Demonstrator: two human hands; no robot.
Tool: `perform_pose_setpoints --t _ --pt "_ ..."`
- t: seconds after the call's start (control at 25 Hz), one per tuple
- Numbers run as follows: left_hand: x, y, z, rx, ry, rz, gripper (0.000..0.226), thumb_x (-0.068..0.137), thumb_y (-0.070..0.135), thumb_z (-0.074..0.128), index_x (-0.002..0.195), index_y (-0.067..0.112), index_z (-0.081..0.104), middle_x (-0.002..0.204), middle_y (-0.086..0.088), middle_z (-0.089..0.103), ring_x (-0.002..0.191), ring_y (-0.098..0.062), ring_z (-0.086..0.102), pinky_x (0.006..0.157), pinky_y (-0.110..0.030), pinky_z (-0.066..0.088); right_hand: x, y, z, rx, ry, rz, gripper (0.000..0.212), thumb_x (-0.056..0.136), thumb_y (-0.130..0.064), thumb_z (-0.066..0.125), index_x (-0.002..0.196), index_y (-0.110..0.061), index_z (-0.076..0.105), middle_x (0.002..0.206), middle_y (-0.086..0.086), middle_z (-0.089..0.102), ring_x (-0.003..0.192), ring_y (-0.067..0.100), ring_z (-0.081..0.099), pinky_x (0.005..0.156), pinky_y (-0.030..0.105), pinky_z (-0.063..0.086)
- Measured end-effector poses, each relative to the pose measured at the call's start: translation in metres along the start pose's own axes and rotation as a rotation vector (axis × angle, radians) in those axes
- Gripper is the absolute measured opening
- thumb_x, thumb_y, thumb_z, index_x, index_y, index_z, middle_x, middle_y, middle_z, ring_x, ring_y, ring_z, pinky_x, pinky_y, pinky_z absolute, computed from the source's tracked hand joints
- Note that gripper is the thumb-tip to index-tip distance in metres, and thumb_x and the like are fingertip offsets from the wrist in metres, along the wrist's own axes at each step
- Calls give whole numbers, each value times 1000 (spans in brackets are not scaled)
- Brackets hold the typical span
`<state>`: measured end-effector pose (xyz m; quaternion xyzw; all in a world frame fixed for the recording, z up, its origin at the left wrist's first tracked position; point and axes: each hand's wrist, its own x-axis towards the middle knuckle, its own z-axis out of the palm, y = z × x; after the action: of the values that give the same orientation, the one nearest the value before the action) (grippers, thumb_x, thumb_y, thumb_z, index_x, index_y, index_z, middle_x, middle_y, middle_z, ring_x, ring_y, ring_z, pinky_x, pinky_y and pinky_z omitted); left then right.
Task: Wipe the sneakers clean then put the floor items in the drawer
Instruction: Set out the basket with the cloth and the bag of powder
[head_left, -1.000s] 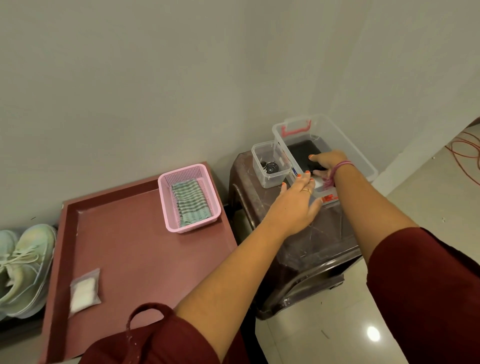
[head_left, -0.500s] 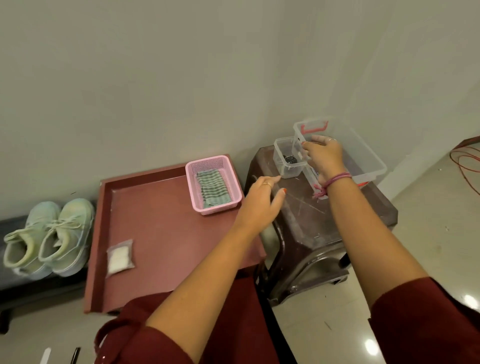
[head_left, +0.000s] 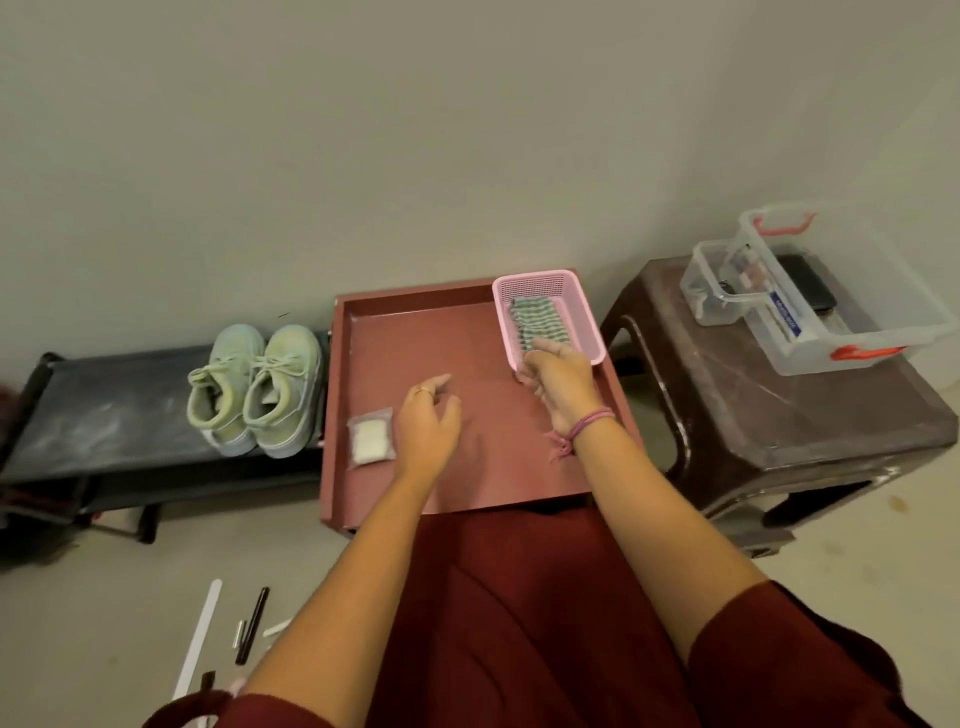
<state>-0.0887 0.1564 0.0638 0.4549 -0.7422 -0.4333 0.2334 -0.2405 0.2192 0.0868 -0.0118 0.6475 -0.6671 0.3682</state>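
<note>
Pale green lace-up sneakers (head_left: 254, 387) are sitting side by side on a low black dusty rack (head_left: 104, 415), touching the left wall of the red tray (head_left: 467, 467). The tray is flat and square with a raised rim. A pink perforated plastic basket (head_left: 582, 306) is sitting in its far right corner, holding a folded green-striped cloth (head_left: 537, 322). The right hand (head_left: 558, 387) is reaching over the basket's near edge, fingers curling down at the cloth; whether it is gripping, cannot tell. The left hand (head_left: 428, 423) is hovering over the tray, fingers loosely bent, holding nothing, just beside a small clear bag (head_left: 370, 439) of white stuff. Thin sticks and pens (head_left: 249, 618) are lying on the floor. Clear plastic boxes (head_left: 841, 296) are sitting on a brown stool (head_left: 779, 415).
</note>
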Motion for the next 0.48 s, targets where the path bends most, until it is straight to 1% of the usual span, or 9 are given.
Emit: perform_pose_setpoints --t 0.08,0.12,0.16,0.24,0.28,0.32,0.36,0.4,0.48 --pt "2 -28 -19 -109 70 -194 33 91 7 56 124 5 59 116 -7 62 103 -16 58 95 -28 45 2 30 25 -64 -36 81 27 87 2 54 111 -9 58 81 4 61 64 9 58 50 15 47" --pt "2 -42 -25 -160 90 -307 32 91 8 55 123 4 59 110 -5 62 96 -14 58 89 -25 48 2 43 36 -98 -49 117 26 87 0 54 111 -10 58 76 3 60 61 8 57 48 14 45" --pt "2 -57 -30 -212 99 -423 33 90 8 55 122 1 60 103 -6 61 86 -13 58 79 -23 49 4 56 47 -132 -58 148 25 87 -1 55 110 -10 58 73 3 60 59 8 56 46 14 44" --pt "3 -81 -37 -378 101 -658 35 86 10 55 119 -3 58 86 -6 58 69 -14 53 61 -23 44 11 82 66 -209 -76 188 24 88 -3 54 111 -10 57 70 4 59 55 8 55 43 14 42" --pt "2 -89 -40 -476 99 -754 27 87 10 55 109 -4 60 78 -4 56 64 -14 51 58 -24 41 14 93 75 -237 -94 204 24 88 -3 54 111 -9 56 70 4 58 52 7 53 41 14 42" --pt "2 -94 -42 -558 99 -833 14 89 10 54 96 1 61 76 -3 56 63 -13 52 58 -25 40 17 102 84 -265 -120 215 24 89 -3 54 111 -9 54 71 5 57 51 7 51 41 14 41" --pt "3 -97 -43 -634 106 -893 8 91 11 53 89 7 59 76 -2 57 65 -13 53 59 -24 42 21 111 92 -314 -152 222 25 89 -5 55 113 -10 53 73 5 56 53 8 51 42 14 42" --pt "5 -100 -44 -701 111 -942 8 94 13 53 88 11 58 79 -2 58 67 -13 54 61 -24 44 25 118 100 -368 -187 225 29 89 -7 57 116 -10 52 76 5 57 58 10 52 47 16 45" --pt "8 -108 -42 -836 129 -1020 8 95 17 53 94 9 56 81 -5 56 66 -15 53 60 -24 46 37 133 118 -498 -247 223 38 86 -13 62 123 -11 51 83 5 59 71 15 55 63 24 49"
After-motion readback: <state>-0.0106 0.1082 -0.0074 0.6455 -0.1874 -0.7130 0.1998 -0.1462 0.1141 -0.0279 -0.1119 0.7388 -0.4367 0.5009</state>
